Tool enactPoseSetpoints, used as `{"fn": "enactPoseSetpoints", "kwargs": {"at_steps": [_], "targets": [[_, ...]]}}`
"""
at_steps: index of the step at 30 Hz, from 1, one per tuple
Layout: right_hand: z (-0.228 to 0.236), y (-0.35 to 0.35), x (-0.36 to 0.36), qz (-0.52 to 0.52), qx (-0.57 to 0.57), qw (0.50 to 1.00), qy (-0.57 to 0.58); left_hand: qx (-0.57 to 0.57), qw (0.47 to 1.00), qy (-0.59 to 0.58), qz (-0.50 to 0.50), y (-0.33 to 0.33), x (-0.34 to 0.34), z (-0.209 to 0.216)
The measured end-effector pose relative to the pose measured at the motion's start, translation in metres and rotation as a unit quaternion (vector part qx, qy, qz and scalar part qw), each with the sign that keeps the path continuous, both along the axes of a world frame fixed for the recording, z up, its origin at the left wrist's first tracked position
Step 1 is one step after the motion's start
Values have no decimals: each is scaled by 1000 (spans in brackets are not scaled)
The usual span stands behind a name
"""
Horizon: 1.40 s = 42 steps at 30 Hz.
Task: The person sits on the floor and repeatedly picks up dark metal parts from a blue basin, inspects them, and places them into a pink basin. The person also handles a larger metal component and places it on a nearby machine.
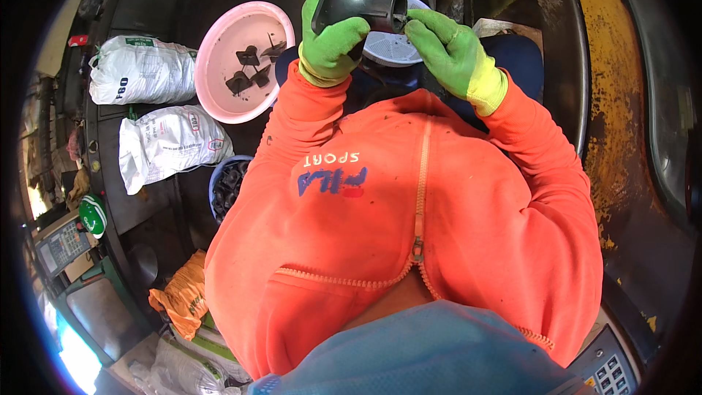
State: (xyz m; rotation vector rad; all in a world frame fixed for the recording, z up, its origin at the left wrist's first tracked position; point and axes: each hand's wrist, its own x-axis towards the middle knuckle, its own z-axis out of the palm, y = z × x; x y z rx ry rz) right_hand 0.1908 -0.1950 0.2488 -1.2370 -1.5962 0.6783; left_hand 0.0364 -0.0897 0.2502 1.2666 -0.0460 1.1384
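Blue fabric [417,355] sits nearest; beyond, a flared black tube [357,0].

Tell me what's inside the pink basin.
The pink basin holds several black pieces. Whatever lies under them is hidden, and the leg covers part of the right edge.

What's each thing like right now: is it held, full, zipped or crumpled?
Black part: held in left hand, right hand at its narrow end
Gloves: worn
Pink basin: a few black pieces inside
Blue bowl: full of dark pieces
Upper white sack: bulging
Lower white sack: bulging, creased
Orange bag: crumpled
Jacket: zipped partway
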Motion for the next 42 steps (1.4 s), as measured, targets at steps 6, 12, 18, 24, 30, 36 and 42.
{"fn": "enactPoseSetpoints", "kwargs": {"at_steps": [6, 12, 18, 24, 30, 36, 42], "targets": [[11, -25, -18, 6, -64, 993, 99, 134, 985, -9, 109, -21, -1, 3], [32, -31, -32, 43, -260, 931, 254, 294, 939, 30, 173, -4, -19, -6], [28, -4, -10, 177, -431, 710, 528, 436, 856, 70, 270, 40, -23, -27], [-35, 58, 19, 305, -320, 541, 715, 379, 813, 234, 375, 59, -46, -69], [-95, 34, 103, 40, -337, 704, 624, -400, 871, 17, 285, 48, -119, -157], [-148, 19, 139, -11, -378, 725, 575, -94, 600, 586, 537, -12, -221, -225], [-162, 78, 174, -215, -153, 851, 453, -48, 538, 633, 554, -37, -260, -248]]}}
